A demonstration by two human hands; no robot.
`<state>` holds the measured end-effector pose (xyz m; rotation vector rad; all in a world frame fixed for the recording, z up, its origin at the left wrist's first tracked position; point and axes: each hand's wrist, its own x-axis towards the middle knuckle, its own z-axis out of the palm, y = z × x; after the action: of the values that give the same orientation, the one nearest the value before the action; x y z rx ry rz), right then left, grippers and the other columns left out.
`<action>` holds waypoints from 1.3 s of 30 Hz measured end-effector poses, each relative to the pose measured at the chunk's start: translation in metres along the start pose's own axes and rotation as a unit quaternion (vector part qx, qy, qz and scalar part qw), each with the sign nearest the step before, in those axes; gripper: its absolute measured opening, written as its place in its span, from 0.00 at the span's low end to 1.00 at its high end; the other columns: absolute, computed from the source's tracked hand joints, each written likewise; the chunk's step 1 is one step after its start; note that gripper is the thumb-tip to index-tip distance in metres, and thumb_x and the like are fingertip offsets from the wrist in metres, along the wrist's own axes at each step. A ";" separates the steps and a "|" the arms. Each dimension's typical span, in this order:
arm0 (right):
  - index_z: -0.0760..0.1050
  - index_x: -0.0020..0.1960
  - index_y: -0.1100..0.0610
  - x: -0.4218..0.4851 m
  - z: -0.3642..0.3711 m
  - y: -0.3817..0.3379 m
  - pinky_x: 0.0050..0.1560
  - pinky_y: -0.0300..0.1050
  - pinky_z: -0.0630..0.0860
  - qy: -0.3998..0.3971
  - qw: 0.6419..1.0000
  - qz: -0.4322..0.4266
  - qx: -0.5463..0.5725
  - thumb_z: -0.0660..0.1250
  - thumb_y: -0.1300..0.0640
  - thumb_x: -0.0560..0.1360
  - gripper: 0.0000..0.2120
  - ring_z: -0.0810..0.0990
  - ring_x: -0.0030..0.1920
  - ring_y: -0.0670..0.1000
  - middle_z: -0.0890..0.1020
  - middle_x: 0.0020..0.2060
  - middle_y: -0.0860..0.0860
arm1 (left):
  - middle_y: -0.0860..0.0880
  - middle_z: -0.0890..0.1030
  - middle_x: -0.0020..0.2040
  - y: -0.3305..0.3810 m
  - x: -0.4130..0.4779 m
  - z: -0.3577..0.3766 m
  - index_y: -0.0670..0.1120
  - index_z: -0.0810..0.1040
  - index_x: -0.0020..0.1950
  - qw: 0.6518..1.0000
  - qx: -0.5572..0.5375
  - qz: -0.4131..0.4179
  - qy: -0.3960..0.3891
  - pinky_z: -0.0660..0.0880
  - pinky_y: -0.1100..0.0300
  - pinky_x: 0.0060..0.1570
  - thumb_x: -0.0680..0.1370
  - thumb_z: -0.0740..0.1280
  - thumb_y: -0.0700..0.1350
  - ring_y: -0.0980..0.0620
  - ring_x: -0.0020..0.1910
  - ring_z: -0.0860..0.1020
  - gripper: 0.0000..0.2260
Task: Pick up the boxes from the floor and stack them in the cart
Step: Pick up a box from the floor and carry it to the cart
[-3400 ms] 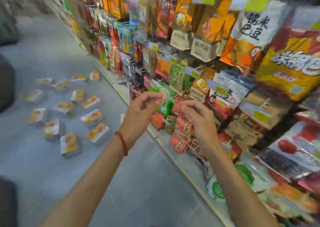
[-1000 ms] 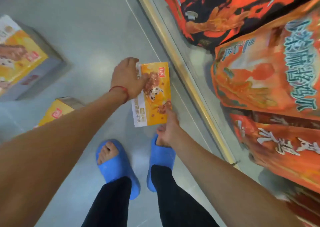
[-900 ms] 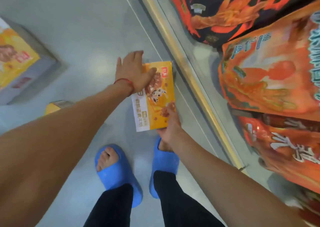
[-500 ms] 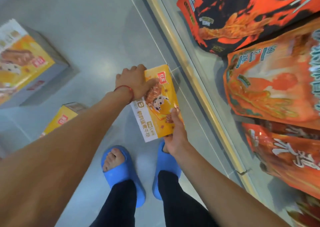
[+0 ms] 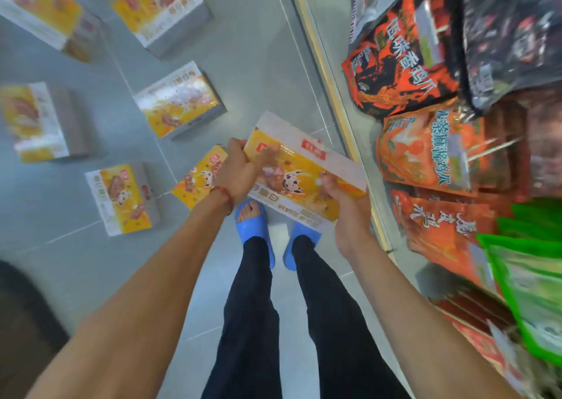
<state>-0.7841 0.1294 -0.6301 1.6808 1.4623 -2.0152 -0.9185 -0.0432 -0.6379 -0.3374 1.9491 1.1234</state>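
Box [image 5: 307,167] raised, flat glossy cardboard, gripped by left hand [image 5: 240,172], right hand [image 5: 346,208]

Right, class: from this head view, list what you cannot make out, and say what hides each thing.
Cart: nowhere in the head view.
Floor box beside the left hand: one end is hidden by that hand.
Held box: a corner is covered by the right hand; its small print is blurred.
Top-left boxes: cut by the frame edge, motion-blurred.
Dark shape, bottom left: cut off, cannot be identified.
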 end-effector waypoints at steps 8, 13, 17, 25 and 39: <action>0.72 0.72 0.51 -0.167 -0.002 -0.075 0.42 0.35 0.80 -0.099 0.986 -0.097 -0.092 0.78 0.56 0.74 0.29 0.86 0.52 0.46 0.85 0.59 0.51 | 0.46 0.80 0.62 0.013 -0.187 -0.055 0.48 0.71 0.66 0.964 -0.238 -0.015 0.114 0.81 0.59 0.50 0.77 0.68 0.61 0.51 0.57 0.82 0.24; 0.67 0.77 0.51 -0.235 -0.016 -0.080 0.45 0.31 0.79 -0.190 0.954 -0.150 -0.178 0.77 0.57 0.75 0.33 0.82 0.60 0.44 0.81 0.66 0.50 | 0.49 0.83 0.60 -0.013 -0.278 -0.062 0.54 0.76 0.68 0.932 -0.316 0.014 0.177 0.80 0.46 0.60 0.70 0.72 0.60 0.48 0.59 0.82 0.28; 0.64 0.77 0.52 -0.283 -0.034 -0.075 0.46 0.25 0.76 -0.257 0.916 -0.184 -0.248 0.77 0.58 0.75 0.36 0.77 0.64 0.44 0.76 0.68 0.49 | 0.48 0.84 0.59 -0.039 -0.357 -0.046 0.51 0.79 0.66 0.891 -0.384 0.026 0.239 0.80 0.45 0.59 0.71 0.72 0.55 0.45 0.60 0.82 0.23; 0.64 0.74 0.53 -0.378 -0.057 -0.056 0.43 0.27 0.77 -0.405 0.811 -0.198 -0.373 0.77 0.65 0.72 0.36 0.79 0.53 0.33 0.75 0.62 0.46 | 0.49 0.84 0.58 -0.096 -0.523 0.020 0.50 0.78 0.65 0.757 -0.504 0.019 0.416 0.78 0.63 0.47 0.75 0.71 0.48 0.51 0.56 0.82 0.18; 0.64 0.71 0.51 -0.562 -0.119 0.140 0.48 0.26 0.75 -0.602 0.560 -0.204 -0.531 0.79 0.65 0.71 0.36 0.77 0.55 0.32 0.77 0.61 0.43 | 0.51 0.84 0.58 -0.273 -0.762 0.186 0.53 0.77 0.65 0.482 -0.629 -0.015 0.610 0.77 0.60 0.49 0.76 0.71 0.48 0.52 0.56 0.82 0.16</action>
<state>-0.4085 -0.1097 -0.2420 -0.5474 1.7003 -1.1332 -0.1941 -0.1734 -0.2533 -2.5270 1.4291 2.5367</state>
